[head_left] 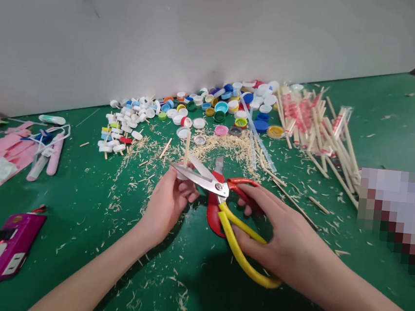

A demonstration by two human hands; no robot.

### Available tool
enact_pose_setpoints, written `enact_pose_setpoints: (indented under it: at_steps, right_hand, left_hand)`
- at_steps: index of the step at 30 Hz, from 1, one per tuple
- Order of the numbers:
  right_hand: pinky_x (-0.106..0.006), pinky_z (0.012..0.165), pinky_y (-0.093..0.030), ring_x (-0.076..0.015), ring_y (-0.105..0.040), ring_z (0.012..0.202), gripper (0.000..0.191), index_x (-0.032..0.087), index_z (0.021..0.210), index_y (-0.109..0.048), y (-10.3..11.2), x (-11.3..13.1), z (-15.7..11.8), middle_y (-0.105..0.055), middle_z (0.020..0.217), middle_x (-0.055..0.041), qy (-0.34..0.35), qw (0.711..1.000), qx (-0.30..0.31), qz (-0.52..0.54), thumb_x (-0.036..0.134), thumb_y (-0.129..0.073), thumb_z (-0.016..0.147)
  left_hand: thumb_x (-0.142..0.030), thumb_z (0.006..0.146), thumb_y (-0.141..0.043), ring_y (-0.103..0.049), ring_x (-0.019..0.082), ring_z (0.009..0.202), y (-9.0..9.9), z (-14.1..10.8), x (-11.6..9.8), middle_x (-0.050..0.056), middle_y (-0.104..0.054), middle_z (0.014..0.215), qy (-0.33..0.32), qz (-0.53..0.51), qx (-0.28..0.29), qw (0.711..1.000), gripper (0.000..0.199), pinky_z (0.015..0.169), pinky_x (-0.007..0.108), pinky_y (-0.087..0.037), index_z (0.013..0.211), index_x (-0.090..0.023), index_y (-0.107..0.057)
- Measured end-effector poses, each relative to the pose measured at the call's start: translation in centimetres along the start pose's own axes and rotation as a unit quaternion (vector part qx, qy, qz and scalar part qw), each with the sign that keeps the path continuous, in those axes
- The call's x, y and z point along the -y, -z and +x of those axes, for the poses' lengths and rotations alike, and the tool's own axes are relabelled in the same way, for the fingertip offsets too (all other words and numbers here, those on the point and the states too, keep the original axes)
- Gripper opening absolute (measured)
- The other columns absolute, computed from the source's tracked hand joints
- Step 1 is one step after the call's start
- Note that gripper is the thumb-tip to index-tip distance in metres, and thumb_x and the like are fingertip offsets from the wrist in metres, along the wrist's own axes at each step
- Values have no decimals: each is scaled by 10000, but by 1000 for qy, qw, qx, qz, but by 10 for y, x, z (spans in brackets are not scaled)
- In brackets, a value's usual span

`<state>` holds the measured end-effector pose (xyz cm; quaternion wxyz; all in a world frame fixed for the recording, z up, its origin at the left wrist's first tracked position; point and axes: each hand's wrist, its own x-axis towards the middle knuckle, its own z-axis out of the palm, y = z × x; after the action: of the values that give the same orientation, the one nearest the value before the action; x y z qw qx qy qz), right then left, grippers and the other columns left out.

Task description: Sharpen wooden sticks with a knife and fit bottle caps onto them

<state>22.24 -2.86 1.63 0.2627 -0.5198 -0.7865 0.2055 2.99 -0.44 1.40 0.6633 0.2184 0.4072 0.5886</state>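
My right hand (273,230) grips scissors (219,188) with one red and one yellow handle. Their blades are spread and point left, reaching across the top of my left hand (170,201). Between my left thumb and fingers a thin wooden stick (187,148) stands upright, right by the blades. Something white shows at the stick's base, partly hidden by the blade; it looks like a bottle cap. Under the scissors a red utility knife (214,217) lies on the green table (110,253), its blade pointing away from me.
Wood shavings (227,140) litter the table. Further back are loose bottle caps (221,107), with caps on short sticks (126,118) at left. Wooden chopsticks (333,143), some in wrappers, lie right. Pink paper strips (9,151) and a purple device (11,244) are at left. A wall (167,39) stands behind.
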Motion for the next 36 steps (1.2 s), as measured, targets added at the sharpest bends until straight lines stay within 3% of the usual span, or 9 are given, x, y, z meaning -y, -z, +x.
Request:
enact_pose_setpoints:
  at_steps: [7, 12, 16, 19, 25, 28, 31, 33, 36]
  right_hand:
    - [-220, 459, -453, -124, -574, 533, 509, 199, 1204, -594, 4, 0, -2, -673, 755, 2, -63, 995, 65, 40, 296, -628, 706]
    - [-279, 572, -549, -201, -680, 708, 502, 208, 1193, -558, 5, -1, -4, -716, 929, -76, -65, 993, 58, 76, 443, -637, 756]
    - [-271, 486, -531, -187, -640, 605, 510, 228, 1077, -558, 8, -9, -3, -676, 791, -58, -120, 985, 46, 119, 593, -654, 734]
    - [-247, 410, -472, -155, -569, 532, 512, 233, 1035, -537, 10, -16, -2, -615, 713, -24, -148, 977, 32, 147, 591, -687, 701]
    - [-264, 492, -521, -171, -622, 631, 480, 227, 1033, -541, 7, -19, 0, -658, 825, -58, -150, 966, 51, 205, 585, -669, 740]
    - [-324, 585, -567, -219, -664, 736, 570, 225, 1115, -552, 6, -24, 2, -686, 914, -81, -163, 975, 16, 153, 643, -645, 739]
    - [-375, 577, -551, -240, -653, 727, 574, 222, 1205, -557, 6, -30, 4, -684, 940, -92, -149, 988, -7, 41, 644, -550, 817]
    - [-449, 685, -554, -285, -654, 850, 479, 212, 1212, -571, 8, -31, 3, -677, 1018, -116, -96, 994, -16, -44, 561, -446, 909]
    - [-544, 957, -462, -359, -538, 1184, 383, 190, 1273, -536, 13, -23, 0, -587, 1244, -161, 21, 985, -93, -142, 376, -411, 962]
  left_hand:
    - [-424, 986, -378, -216, 81, 529, 3, -3, 4, -64, -205, 615, 11, 37, 42, 998, 347, 504, 198, -372, 746, -189, -466]
    - [-440, 983, -383, -205, 81, 523, 2, -5, 1, -68, -179, 599, 43, 28, 62, 997, 360, 498, 186, -367, 737, -191, -465]
    - [-417, 1004, -317, -241, 73, 515, 2, -5, -2, -65, -214, 582, 54, 25, 57, 997, 389, 498, 181, -362, 764, -170, -498]
    - [-426, 1010, -285, -276, 66, 513, 2, -3, -4, -63, -246, 576, 56, 23, 48, 997, 430, 503, 175, -360, 867, -136, -570]
    - [-377, 1008, -278, -243, 68, 493, 0, -3, -8, -67, -204, 554, 93, -4, 66, 993, 417, 476, 178, -331, 810, -141, -559]
    - [-323, 975, -309, -236, 71, 491, 0, -2, -8, -64, -194, 551, 105, 17, 71, 992, 360, 474, 189, -320, 778, -149, -556]
    - [-248, 915, -369, -281, 80, 507, 4, -2, -6, -51, -237, 560, 69, 102, 64, 990, 245, 503, 210, -336, 786, -166, -561]
    - [-237, 916, -400, -341, 93, 544, 9, -4, -4, -33, -316, 591, 16, 200, 64, 978, 200, 537, 228, -349, 836, -187, -576]
    - [-355, 950, -453, -366, 102, 557, 15, -12, -1, -22, -405, 643, -54, 371, 71, 924, 190, 513, 242, -302, 941, -225, -591]
